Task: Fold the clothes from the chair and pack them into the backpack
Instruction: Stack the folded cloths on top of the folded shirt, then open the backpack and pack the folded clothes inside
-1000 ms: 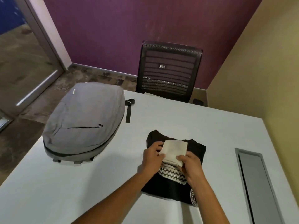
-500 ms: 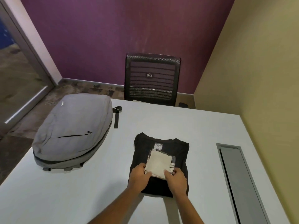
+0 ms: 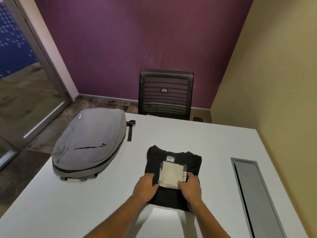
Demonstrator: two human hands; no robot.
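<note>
Gripping the near edge of a folded stack, the left hand [image 3: 145, 187] and right hand [image 3: 190, 188] curl round a cream cloth [image 3: 170, 174] lying on a black shirt [image 3: 173, 177] on the white table [image 3: 197, 138]. Further left lies the grey backpack [image 3: 89, 143], zipped. Beyond stands the chair [image 3: 165, 94].

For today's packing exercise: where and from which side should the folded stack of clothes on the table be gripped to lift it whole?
Probably grip the black folded shirt at the bottom, sliding a hand under its left and right edges, thumbs pressing the cream cloth on top. The stack lies flat, with smaller pieces resting loose on it; lifting from the top would likely shed layers.
</note>
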